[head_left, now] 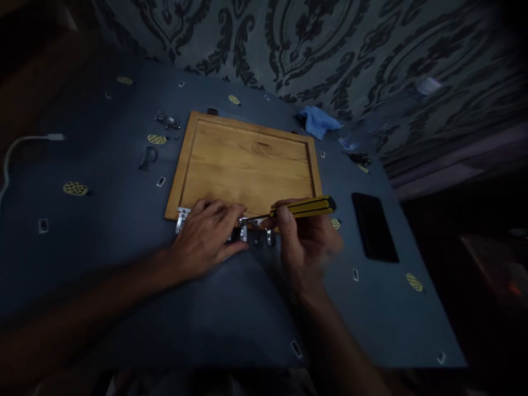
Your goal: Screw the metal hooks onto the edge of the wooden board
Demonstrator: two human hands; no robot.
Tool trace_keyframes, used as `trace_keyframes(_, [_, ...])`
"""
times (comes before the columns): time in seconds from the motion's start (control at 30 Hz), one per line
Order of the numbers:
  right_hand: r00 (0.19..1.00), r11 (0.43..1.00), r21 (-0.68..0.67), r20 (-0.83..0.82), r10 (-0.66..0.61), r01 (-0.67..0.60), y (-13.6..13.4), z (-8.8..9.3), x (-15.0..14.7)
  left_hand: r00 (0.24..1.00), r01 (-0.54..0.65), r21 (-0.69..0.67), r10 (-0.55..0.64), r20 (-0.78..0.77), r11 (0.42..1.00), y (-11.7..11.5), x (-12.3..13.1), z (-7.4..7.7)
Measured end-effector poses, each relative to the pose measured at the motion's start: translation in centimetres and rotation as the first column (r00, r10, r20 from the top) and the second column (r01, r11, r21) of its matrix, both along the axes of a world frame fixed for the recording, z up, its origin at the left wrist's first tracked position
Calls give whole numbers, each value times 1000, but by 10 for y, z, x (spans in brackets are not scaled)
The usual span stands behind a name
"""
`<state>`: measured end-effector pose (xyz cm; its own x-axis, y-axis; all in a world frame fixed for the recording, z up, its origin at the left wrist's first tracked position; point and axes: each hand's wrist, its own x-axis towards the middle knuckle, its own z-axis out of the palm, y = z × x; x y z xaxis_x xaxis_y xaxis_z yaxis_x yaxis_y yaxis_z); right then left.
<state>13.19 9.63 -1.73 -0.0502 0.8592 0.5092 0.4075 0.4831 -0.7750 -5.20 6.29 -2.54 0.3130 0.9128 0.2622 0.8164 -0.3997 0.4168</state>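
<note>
A framed wooden board (pixel 251 159) lies flat on the table. Silver metal hooks (pixel 243 232) sit in a row along its near edge, and one stands at the near left corner. My left hand (pixel 208 236) grips that near edge, fingers over the top and thumb below, beside the hooks. In my right hand (pixel 303 242) is a screwdriver (pixel 307 209) with a yellow and black handle. Its shaft points left, and the tip meets the metal at a hook near my left fingertips. Any screw there is too small to make out.
A loose metal fitting (pixel 167 120) and a dark curved piece (pixel 147 158) lie left of the board. A blue cloth (pixel 318 121) sits behind it by the patterned wall. A black phone (pixel 374 226) lies at right, and a white cable (pixel 25 140) at far left.
</note>
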Motion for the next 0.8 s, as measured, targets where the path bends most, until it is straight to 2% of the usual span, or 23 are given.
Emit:
trace_keyframes(0.37, [982,989,147,184,-33,6,-5,12,0,1000,16,89,-17,7,996,-1,-1,-4])
trace_keyframes(0.5, [988,994,107,153,-4,-12,-6,12,0,999,30,85,-31,10,996,-1,-2,-3])
trace_keyframes(0.7, [987,991,-21,87,134,-133,-4,17,5,999,30,63,-31,13,998,0,-3,-1])
trace_keyframes(0.8, [983,988,-29,105,152,-149,-4,21,7,999,30,69,-31,14,997,0,-3,-3])
